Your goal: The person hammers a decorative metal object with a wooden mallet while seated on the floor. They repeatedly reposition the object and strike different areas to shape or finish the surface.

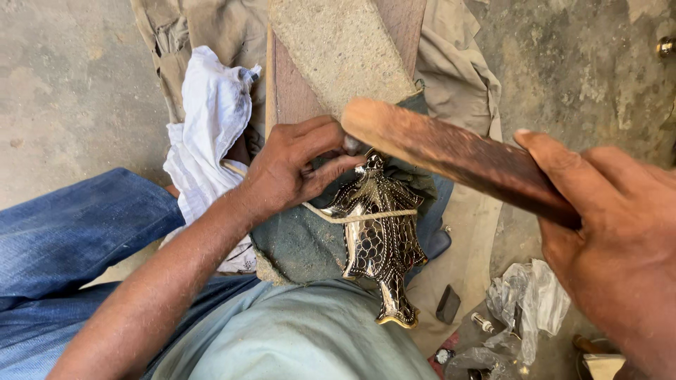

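The left hand [296, 165] presses down with bent fingers on the top of a shiny metal fish [380, 243] — black with gold patterns. The fish lies on a dusty green cloth [303, 239] over the wooden board [292, 91], near the board's close end, with a thin cord [366, 217] across it. The right hand [612, 239] is wrapped tight around a brown wooden stick [451, 151] — its far end sits just above the fish. A white rag [211, 119] lies by the board's left edge.

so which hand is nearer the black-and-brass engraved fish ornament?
Left. The left hand pinches by the black-and-brass engraved fish ornament top; the right hand grips a wooden stick off right.
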